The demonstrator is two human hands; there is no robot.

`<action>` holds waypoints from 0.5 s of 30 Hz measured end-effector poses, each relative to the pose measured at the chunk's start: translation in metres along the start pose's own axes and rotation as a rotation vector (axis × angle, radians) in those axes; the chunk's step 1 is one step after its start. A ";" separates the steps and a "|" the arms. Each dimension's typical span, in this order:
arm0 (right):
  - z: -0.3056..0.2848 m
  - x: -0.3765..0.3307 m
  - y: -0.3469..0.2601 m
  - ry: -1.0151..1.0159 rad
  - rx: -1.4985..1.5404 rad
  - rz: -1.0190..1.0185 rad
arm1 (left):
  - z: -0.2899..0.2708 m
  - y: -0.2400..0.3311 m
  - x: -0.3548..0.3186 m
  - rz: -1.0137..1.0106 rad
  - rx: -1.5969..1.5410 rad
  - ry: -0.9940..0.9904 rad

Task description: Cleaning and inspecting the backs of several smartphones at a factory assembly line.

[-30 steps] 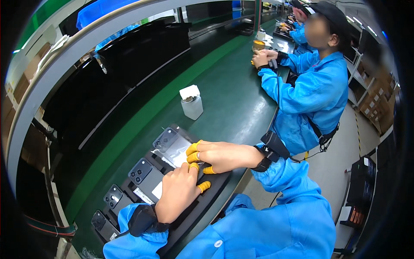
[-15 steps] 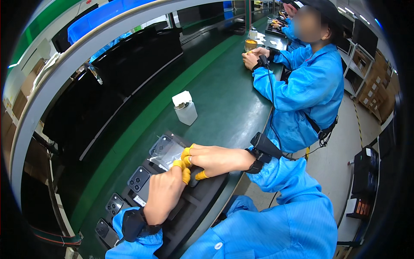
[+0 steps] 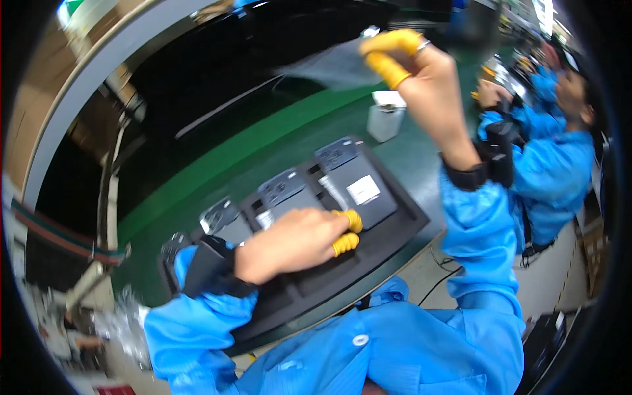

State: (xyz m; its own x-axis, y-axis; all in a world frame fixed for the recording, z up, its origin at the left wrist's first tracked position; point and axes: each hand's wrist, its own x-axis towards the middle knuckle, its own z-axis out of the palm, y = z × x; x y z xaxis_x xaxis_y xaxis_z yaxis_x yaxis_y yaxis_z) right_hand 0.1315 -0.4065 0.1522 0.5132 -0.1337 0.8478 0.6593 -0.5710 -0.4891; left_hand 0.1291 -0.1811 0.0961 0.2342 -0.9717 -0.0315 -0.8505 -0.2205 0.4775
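My right hand [image 3: 428,82] is raised above the far part of the bench. Its yellow finger-cotted fingers pinch a clear plastic film [image 3: 336,66], which trails off to the left, blurred by motion. My left hand [image 3: 296,240] reaches low across a black tray [image 3: 405,207]. Its two yellow-tipped fingers close at the lower left edge of the rightmost phone [image 3: 342,178], which lies back up with a white label on it. To its left in the tray lie another phone [image 3: 286,187], partly under my left hand, a third phone [image 3: 224,217], and one near my left sleeve.
Behind the tray, a white container [image 3: 385,118] with white tissue on top stands on the green bench [image 3: 257,148]. A person in blue [image 3: 556,164] works at the bench on the right. Black panels stand along the far side. Clear plastic [image 3: 125,322] hangs at lower left.
My right hand has lifted up and away from the phone with the clear film. My left hand stays low at the tray. The view has turned, so the tray appears farther right.
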 end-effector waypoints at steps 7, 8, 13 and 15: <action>0.094 0.006 -0.043 -0.122 -0.191 -0.471 | -0.057 0.007 -0.150 -0.501 0.161 0.571; 0.116 0.004 -0.043 -0.058 -0.147 -0.562 | -0.048 0.004 -0.167 -0.574 0.260 0.566; 0.207 -0.057 -0.061 -0.281 -0.026 -0.710 | 0.022 0.009 -0.222 -0.727 0.520 0.444; 0.217 -0.087 -0.069 -0.433 -0.015 -0.706 | 0.040 0.012 -0.224 -0.762 0.483 0.418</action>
State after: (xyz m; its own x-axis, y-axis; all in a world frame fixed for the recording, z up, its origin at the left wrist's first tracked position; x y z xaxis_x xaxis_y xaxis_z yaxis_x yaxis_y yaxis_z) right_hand 0.1605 -0.1797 0.0677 0.1492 0.5823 0.7992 0.9001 -0.4146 0.1340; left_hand 0.0474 0.0303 0.0743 0.8662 -0.4680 0.1750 -0.4821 -0.8748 0.0470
